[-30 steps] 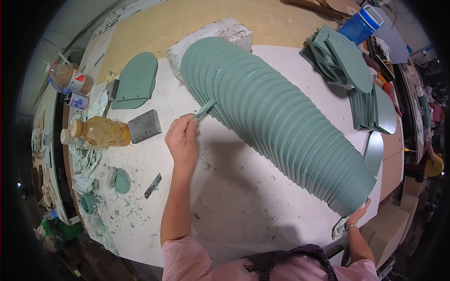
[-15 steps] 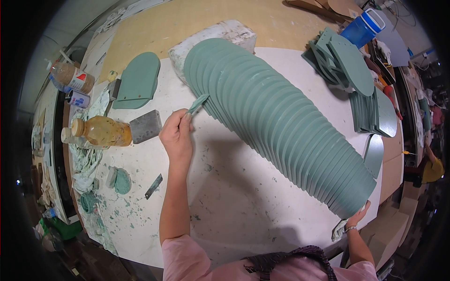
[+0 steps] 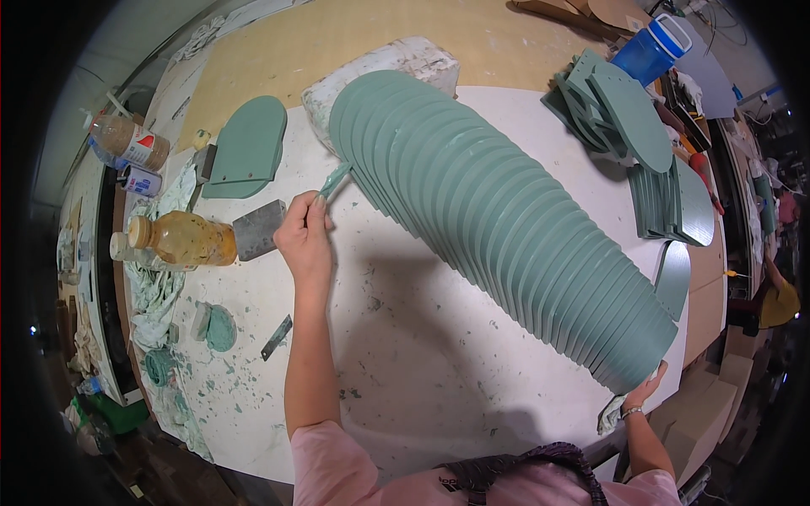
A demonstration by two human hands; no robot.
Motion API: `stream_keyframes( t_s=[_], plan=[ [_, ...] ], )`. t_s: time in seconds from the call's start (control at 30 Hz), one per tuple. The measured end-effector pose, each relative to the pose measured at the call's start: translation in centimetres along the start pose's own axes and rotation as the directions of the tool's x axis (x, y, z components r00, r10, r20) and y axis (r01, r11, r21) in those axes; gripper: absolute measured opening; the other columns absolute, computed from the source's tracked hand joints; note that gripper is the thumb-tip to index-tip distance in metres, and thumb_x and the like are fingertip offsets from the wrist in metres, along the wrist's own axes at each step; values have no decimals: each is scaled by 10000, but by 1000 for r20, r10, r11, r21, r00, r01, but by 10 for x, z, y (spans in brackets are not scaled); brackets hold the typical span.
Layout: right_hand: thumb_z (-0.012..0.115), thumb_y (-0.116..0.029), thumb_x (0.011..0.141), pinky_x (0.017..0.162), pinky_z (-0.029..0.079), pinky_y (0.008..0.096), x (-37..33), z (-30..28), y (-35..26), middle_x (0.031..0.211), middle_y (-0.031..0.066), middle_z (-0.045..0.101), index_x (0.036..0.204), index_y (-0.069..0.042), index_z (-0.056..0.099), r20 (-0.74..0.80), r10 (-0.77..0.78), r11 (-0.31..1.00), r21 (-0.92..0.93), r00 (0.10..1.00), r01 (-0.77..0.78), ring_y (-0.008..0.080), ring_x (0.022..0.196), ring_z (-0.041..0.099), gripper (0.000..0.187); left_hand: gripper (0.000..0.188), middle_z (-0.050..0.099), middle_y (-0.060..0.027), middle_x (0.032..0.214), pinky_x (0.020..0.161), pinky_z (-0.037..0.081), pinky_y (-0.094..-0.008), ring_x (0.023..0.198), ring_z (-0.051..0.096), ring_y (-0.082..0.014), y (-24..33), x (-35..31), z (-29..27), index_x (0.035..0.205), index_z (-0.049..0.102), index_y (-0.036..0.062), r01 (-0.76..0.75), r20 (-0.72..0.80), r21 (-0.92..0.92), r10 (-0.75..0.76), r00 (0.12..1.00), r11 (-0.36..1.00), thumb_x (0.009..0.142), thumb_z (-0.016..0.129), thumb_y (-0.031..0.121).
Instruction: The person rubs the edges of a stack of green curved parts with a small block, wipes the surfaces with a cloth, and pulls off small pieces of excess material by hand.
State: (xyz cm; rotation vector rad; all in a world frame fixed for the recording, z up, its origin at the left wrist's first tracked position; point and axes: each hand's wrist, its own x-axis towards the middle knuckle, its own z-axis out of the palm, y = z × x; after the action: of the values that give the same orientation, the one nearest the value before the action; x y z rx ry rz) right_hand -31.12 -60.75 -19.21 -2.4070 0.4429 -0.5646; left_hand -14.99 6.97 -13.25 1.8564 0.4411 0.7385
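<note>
A long row of overlapping green rounded panels [image 3: 481, 211] runs diagonally from the upper middle to the lower right, its upper end leaning on a whitish block [image 3: 430, 57]. Pinched in my left hand [image 3: 305, 236] is a thin green strip [image 3: 336, 179], whose tip touches or nearly touches the row's upper left edge; its exact kind is unclear. My right hand [image 3: 645, 391] grips the lower right end of the row, most of its fingers hidden by the panels. A stained cloth [image 3: 611, 415] lies beside that wrist.
Left on the table are a grey block [image 3: 260, 229], a bottle of amber liquid [image 3: 194, 237], a flat blade [image 3: 277, 337], green putty [image 3: 221, 328] and two loose panels [image 3: 246, 143]. More panels [image 3: 629, 114] are piled at right, by a blue jug [image 3: 651, 52].
My left hand has moved slightly left and up, carrying the green strip along the row's edge toward its upper end. My right hand and the panels look still.
</note>
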Motion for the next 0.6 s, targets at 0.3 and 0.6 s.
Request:
stream_keyframes(
  t_s=[0.3, 0.6],
  plan=[
    [468, -301, 1003, 996, 362, 326, -1, 1, 2, 1136, 125, 522, 1216, 31, 465, -25, -5, 1000, -18, 1000, 5, 231, 1065, 483, 394, 140, 543, -3, 647, 586, 389, -227, 617, 471, -70, -7, 0, 1, 929, 678, -17, -22, -11, 23, 23, 1000, 999, 964, 604, 96],
    [475, -316, 1005, 995, 363, 326, 0, 0, -1, 1143, 126, 526, 1213, 35, 469, 7, -2, 1000, -7, 1000, 2, 234, 1069, 486, 408, 122, 557, -26, 647, 620, 409, -260, 627, 499, -112, -15, 1, 1, 922, 680, -18, -83, -32, 49, 84, 996, 995, 949, 611, 80]
  ],
)
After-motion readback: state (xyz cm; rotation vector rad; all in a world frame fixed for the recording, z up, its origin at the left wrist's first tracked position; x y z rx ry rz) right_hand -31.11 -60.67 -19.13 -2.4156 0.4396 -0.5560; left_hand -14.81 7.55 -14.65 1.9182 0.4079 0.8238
